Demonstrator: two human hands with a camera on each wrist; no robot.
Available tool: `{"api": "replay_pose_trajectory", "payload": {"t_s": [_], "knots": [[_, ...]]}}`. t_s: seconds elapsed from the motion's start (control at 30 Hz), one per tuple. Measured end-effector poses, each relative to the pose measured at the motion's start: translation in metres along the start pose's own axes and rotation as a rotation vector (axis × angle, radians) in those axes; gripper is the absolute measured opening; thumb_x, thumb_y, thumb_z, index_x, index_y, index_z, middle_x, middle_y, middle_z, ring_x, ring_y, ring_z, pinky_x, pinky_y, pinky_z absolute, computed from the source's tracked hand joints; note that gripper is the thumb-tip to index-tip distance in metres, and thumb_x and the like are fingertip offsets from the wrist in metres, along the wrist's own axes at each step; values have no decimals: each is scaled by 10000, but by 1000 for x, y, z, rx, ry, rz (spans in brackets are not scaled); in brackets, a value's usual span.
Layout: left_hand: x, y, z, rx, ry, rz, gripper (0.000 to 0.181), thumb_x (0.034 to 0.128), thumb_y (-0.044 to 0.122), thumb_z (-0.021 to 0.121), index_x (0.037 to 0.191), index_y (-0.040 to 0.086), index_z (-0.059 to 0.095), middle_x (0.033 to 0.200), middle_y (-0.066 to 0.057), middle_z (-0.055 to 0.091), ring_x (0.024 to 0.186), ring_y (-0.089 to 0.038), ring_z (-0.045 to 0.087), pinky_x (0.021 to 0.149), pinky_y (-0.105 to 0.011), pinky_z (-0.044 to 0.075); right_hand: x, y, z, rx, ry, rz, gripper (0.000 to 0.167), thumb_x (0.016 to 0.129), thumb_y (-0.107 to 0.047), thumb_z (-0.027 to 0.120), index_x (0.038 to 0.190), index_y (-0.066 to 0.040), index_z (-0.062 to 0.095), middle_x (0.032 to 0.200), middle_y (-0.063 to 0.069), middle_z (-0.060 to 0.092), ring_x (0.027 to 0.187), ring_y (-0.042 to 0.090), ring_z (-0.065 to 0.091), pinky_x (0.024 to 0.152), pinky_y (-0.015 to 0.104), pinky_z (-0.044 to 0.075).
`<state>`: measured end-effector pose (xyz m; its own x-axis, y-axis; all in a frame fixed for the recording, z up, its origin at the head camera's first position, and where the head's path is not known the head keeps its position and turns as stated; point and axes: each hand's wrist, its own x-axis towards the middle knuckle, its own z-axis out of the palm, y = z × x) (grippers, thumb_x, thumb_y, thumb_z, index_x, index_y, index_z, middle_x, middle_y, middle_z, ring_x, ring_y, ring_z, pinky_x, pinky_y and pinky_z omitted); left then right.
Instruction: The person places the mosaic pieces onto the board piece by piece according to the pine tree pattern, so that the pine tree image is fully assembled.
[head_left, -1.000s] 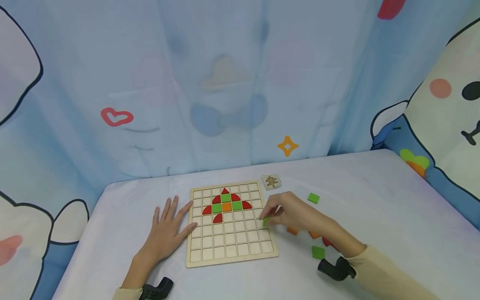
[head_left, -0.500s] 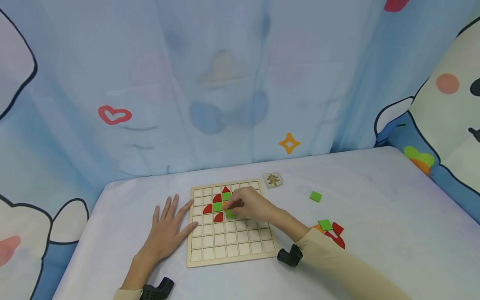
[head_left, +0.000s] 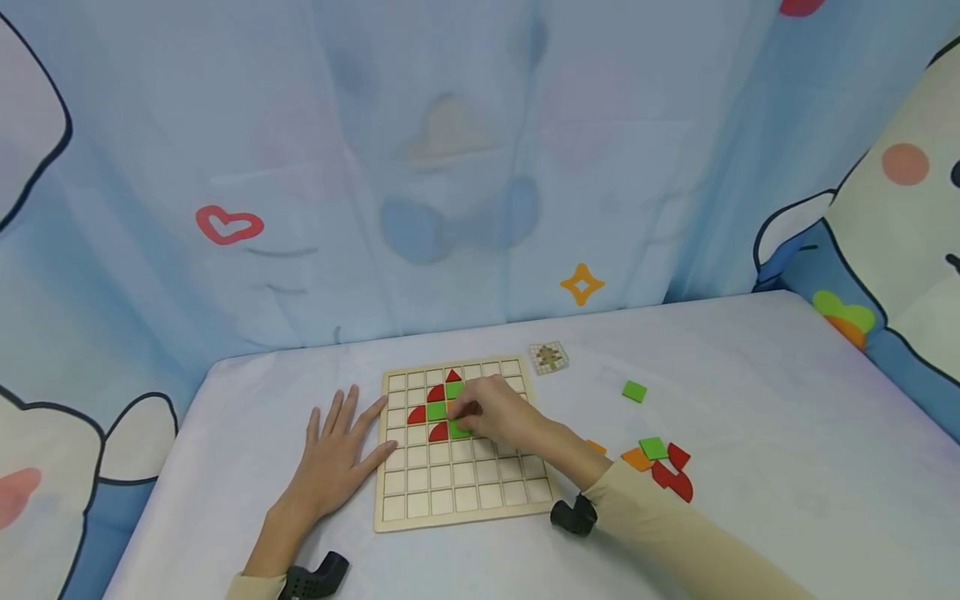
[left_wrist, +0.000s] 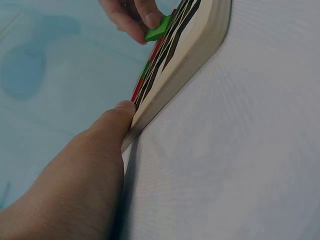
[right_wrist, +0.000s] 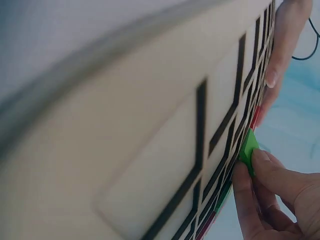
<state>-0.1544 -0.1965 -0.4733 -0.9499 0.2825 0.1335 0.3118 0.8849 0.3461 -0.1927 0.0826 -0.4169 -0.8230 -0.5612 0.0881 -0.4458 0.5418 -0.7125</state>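
Note:
A wooden grid board lies on the white table, with red, green and orange pieces set in its upper squares. My right hand is over the board and pinches a green square tile between thumb and finger. In the left wrist view that tile stands tilted at the board's surface, just right of a red quarter-round piece. My left hand rests with fingers spread along the board's left edge, thumb and forefinger touching it. Some placed pieces are hidden under my right hand.
Right of the board lie loose pieces: a green tile, an orange tile, several red pieces and another green tile. A small pattern card lies behind the board's right corner. A printed curtain hangs behind the table.
My right hand has carried the green tile from the board's right edge leftward to the square beside the red quarter-round. My left hand has stayed at the left edge.

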Motion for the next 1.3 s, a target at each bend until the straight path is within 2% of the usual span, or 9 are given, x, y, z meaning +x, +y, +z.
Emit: {"api": "replay_pose_trajectory", "payload": {"t_s": [0.17,0.5,0.93,1.13,1.3], "knots": [[0,1,-1,-2,-1,-2,716,1001,528,602,1605,177,445,1697,-256,230,1574,-485,139,1211,-729,48,-1,-3,2,-19,7,-13,109,894,66,777,970,1,819,984,76,761,948,217,710,758,209,563],[0,1,-1,-9,-9,-7,713,1008,536,590,1612,191,434,1703,-246,221,1578,-476,132,1216,-720,39,1,-10,2,-78,-26,-4,140,898,85,761,1018,36,815,1020,138,784,1013,283,734,810,314,610],[1,0,0,1,4,10,710,1006,525,599,1609,187,440,1697,-252,234,1574,-482,146,1209,-731,58,3,-16,4,-182,-69,19,126,870,83,791,988,42,812,974,128,752,976,270,708,798,305,607],[1,0,0,-2,3,14,710,1007,525,599,1611,188,438,1698,-250,232,1574,-483,146,1209,-730,55,1,-17,6,-231,-55,-3,122,870,105,778,975,54,811,943,119,710,949,259,694,780,264,600],[1,0,1,5,2,7,710,1006,530,596,1610,191,439,1698,-249,233,1573,-483,146,1212,-728,53,-1,-16,4,-239,-68,-17,154,870,113,777,1015,69,802,973,135,710,952,261,680,803,285,595]]}}
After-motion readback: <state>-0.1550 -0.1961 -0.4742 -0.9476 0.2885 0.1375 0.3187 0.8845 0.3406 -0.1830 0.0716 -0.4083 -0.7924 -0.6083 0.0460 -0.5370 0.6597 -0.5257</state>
